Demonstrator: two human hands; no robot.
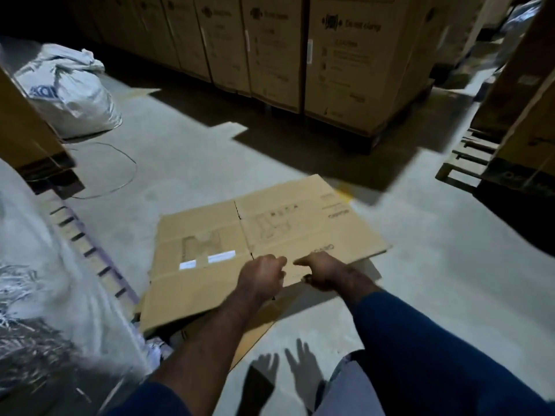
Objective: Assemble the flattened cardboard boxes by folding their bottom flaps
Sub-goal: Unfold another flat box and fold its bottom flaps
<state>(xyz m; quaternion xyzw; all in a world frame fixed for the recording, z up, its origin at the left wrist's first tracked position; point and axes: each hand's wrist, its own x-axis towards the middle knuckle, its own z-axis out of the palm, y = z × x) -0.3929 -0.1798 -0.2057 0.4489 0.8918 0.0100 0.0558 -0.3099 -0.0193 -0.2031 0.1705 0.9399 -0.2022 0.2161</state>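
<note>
So the flattened box [270, 232] is lying flat on the concrete floor [435, 280], with its near edge overlapping another cardboard sheet [261, 322]. The left hand [260, 277] and right hand [322, 273] sit side by side at that near edge, fingers curled onto the cardboard. It's blurry, but it looks like a real grip on both. Tip imo: spread the hands wider before lifting, pop it into a square tube first, then fold the short bottom flaps before the long ones.
</note>
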